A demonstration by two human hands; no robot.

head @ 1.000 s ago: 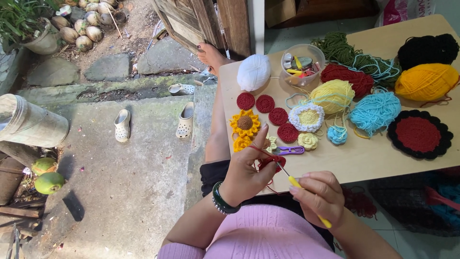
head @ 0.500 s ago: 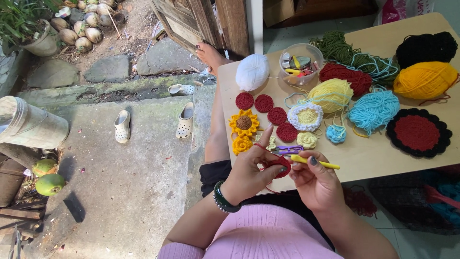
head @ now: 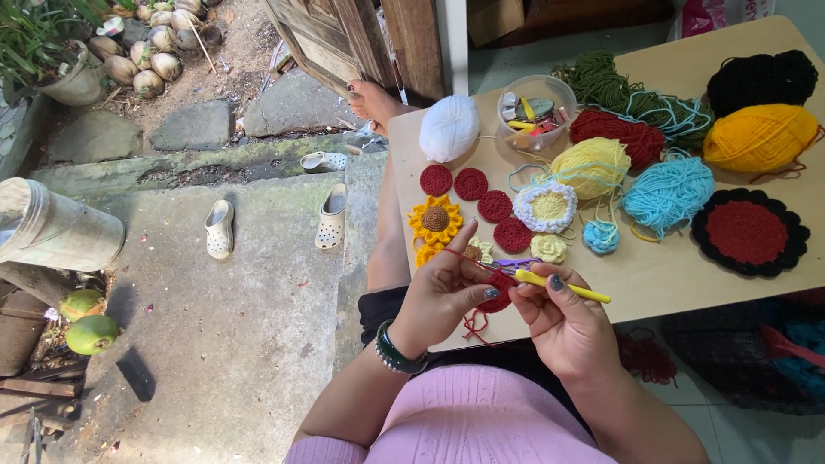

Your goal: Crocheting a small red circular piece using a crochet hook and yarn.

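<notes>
Our left hand (head: 443, 292) pinching the red crochet piece (head: 497, 290) at the counter (head: 653, 275) edge, our right hand (head: 563, 322) beside it gripping the yellow hook (head: 563, 287)

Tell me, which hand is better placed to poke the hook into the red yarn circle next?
Probably the right hand: its grip is already on the yellow crochet hook, whose tip points at the small red crochet circle. The left hand pinches that circle, so it looks busy holding it.
</notes>
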